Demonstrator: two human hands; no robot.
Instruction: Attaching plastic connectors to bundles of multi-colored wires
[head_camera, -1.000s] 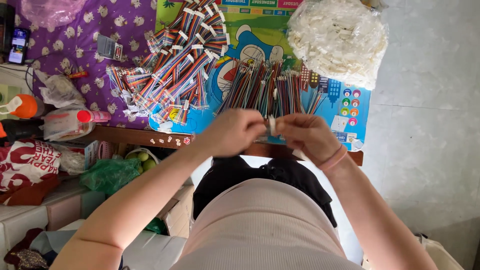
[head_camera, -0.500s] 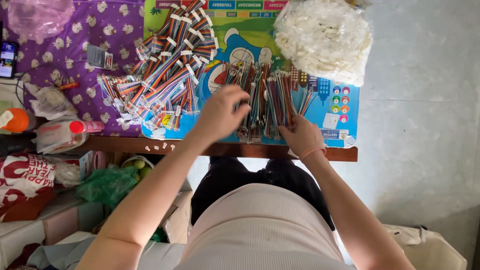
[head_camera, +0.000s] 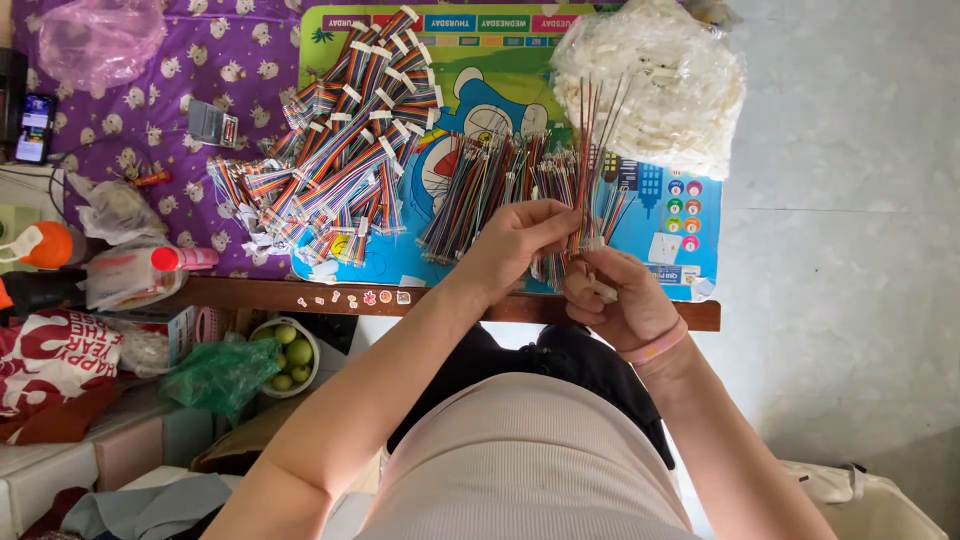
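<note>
My left hand (head_camera: 520, 240) pinches a thin bundle of coloured wires (head_camera: 588, 150) that stands up from my fingers over the table. My right hand (head_camera: 615, 300), with a pink band on the wrist, is closed just below it around a small white connector (head_camera: 603, 290). Beneath both hands lies a row of loose coloured wires (head_camera: 490, 190) on a cartoon-printed mat (head_camera: 660, 215). A heap of finished rainbow ribbon cables with white connectors (head_camera: 330, 150) sits to the left on the mat.
A clear bag of white connectors (head_camera: 660, 85) lies at the back right. A purple cloth (head_camera: 200, 60) covers the table's left part, with a pink plastic bag (head_camera: 95, 40), a phone (head_camera: 33, 127) and bottles (head_camera: 130, 265). A bowl of green fruit (head_camera: 285, 350) stands below the table edge.
Both hands went from the table edge out to the loose wires, then drew back. My left hand now holds up a thin bundle of wires.
</note>
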